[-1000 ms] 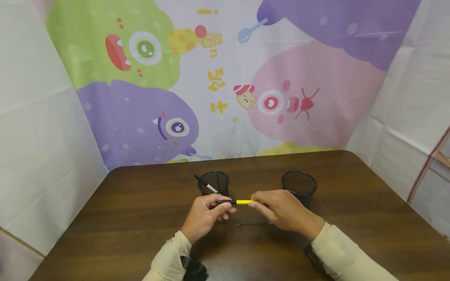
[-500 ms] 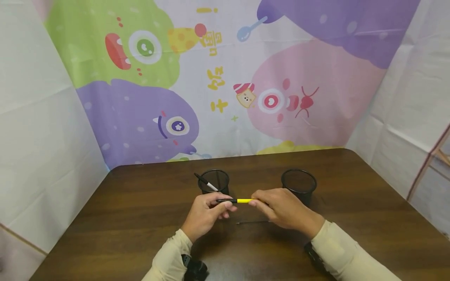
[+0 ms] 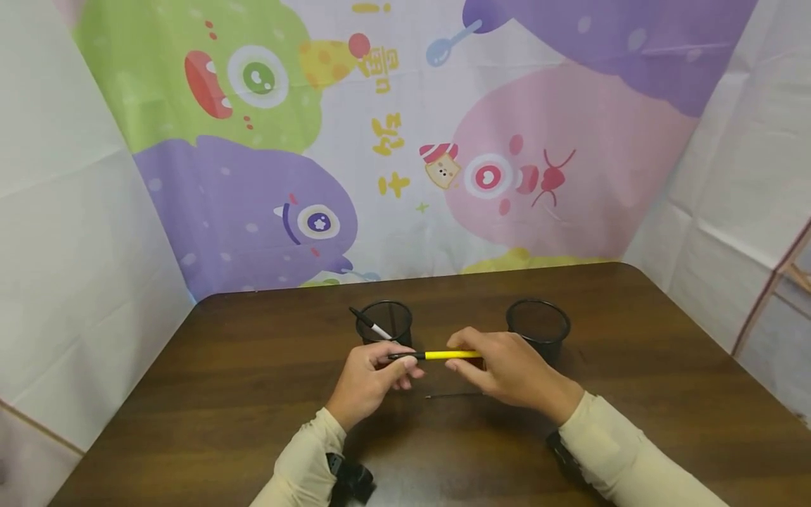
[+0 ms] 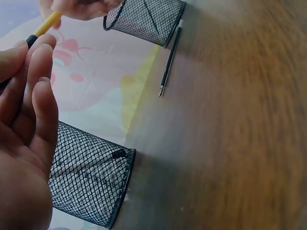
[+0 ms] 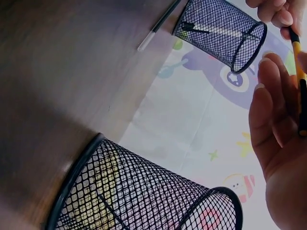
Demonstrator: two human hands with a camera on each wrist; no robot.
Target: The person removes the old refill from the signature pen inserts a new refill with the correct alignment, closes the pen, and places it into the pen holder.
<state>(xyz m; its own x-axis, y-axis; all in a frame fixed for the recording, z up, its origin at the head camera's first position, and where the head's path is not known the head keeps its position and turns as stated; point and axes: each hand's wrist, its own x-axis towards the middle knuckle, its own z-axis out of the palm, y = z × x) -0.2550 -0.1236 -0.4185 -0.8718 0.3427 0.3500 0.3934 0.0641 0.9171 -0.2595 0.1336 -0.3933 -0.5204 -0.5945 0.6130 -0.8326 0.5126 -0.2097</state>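
Observation:
In the head view my left hand pinches the black section of a yellow and black pen between thumb and fingers. The pen lies level above the table. My right hand surrounds its yellow end, with the index finger and thumb spread apart above and below it. The right wrist view shows the pen's black far end inside the right hand. Below the hands a thin dark pen refill lies on the table, its metal tip visible in the left wrist view.
Two black mesh pen holders stand farther back, a left one and a right one. A black and white pen leans in the left holder. Behind the wooden table hangs a cartoon-printed cloth.
The right thumb and index finger have parted from the pen's yellow end, exposing more yellow. The left hand keeps its grip. The head view has shifted slightly.

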